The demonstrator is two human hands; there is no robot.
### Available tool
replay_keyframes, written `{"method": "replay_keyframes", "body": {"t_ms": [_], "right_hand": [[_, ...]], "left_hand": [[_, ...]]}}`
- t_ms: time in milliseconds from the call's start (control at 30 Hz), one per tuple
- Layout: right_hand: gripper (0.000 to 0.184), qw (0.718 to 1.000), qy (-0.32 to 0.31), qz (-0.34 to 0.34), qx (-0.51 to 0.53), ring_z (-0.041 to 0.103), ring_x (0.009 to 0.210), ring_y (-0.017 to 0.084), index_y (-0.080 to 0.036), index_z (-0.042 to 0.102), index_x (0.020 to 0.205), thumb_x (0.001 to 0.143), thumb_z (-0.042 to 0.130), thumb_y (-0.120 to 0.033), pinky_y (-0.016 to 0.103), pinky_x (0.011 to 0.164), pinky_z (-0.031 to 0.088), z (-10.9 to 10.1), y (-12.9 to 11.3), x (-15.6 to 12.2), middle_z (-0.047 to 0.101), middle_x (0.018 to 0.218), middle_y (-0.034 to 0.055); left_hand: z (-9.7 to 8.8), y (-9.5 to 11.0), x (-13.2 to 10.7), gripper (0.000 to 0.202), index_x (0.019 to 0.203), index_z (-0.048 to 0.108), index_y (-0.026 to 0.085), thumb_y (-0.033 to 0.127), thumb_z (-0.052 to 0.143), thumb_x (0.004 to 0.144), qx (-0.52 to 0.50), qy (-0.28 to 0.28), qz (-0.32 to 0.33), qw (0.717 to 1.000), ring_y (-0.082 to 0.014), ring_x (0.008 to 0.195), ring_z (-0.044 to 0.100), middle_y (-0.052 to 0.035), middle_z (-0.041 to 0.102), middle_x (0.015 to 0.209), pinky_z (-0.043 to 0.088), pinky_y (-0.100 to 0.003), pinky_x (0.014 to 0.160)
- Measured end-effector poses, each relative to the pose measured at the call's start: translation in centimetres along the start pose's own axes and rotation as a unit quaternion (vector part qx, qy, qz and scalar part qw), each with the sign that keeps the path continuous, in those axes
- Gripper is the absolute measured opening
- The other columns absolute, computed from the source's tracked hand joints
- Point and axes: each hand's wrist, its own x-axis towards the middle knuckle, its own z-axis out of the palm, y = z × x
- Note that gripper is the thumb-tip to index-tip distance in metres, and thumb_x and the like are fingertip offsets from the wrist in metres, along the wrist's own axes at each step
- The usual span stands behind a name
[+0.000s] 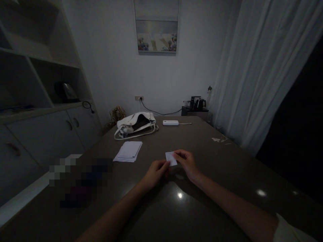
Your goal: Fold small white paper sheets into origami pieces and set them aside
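Observation:
Between my hands is a small piece of white paper [171, 158], held just above the dark table. My left hand [156, 172] pinches its lower left edge between thumb and fingers. The thumb and fingers of my right hand [187, 163] grip the upper right side. Whether the paper is folded I cannot tell in the dim light. A loose stack of white paper sheets [128, 150] lies on the table to the left, beyond my left hand.
The dark table [156, 215] reflects a lamp. At its far end lie a white handbag [136, 121] and a white power bank [170, 123] with a short cable. Paper scraps [216, 139] sit near the right edge. A blurred patch covers the left side.

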Motion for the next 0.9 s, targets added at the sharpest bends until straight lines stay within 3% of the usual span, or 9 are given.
{"method": "replay_keyframes", "body": {"t_ms": [367,567,900], "right_hand": [[0.023,0.998,-0.051,0.034,0.019,0.054,0.057,0.012,-0.015,0.067,0.070,0.060,0.073,-0.035,0.025,0.057,0.042,0.29,-0.27,-0.33,0.063,0.065,0.0015],[0.022,0.996,-0.072,0.041,0.023,0.054,0.058,0.012,-0.016,0.066,0.070,0.062,0.073,-0.036,0.026,0.059,0.042,0.23,-0.07,-0.37,0.062,0.063,0.0008],[0.021,0.993,-0.103,0.052,0.031,0.055,0.060,0.011,-0.017,0.067,0.071,0.061,0.073,-0.034,0.025,0.060,0.042,0.28,0.14,-0.45,0.063,0.065,0.0004]], "left_hand": [[-0.14,-0.29,-0.05,0.048,0.061,0.048,0.013,0.054,0.035,0.084,-0.013,0.046,-0.011,0.999,-0.0096,0.047,0.035,0.0032,0.040,0.051,0.024,-0.021,0.045],[0.08,-0.11,-0.10,0.046,0.068,0.054,0.012,0.049,0.035,0.085,0.012,0.092,0.016,0.996,-0.0107,0.053,0.038,0.0021,0.043,0.057,0.026,-0.021,0.049],[-0.19,-0.13,-0.12,0.039,0.065,0.047,0.015,0.046,0.037,0.085,-0.005,0.109,0.029,0.994,-0.0109,0.055,0.037,0.0032,0.040,0.058,0.027,-0.022,0.050]]}}
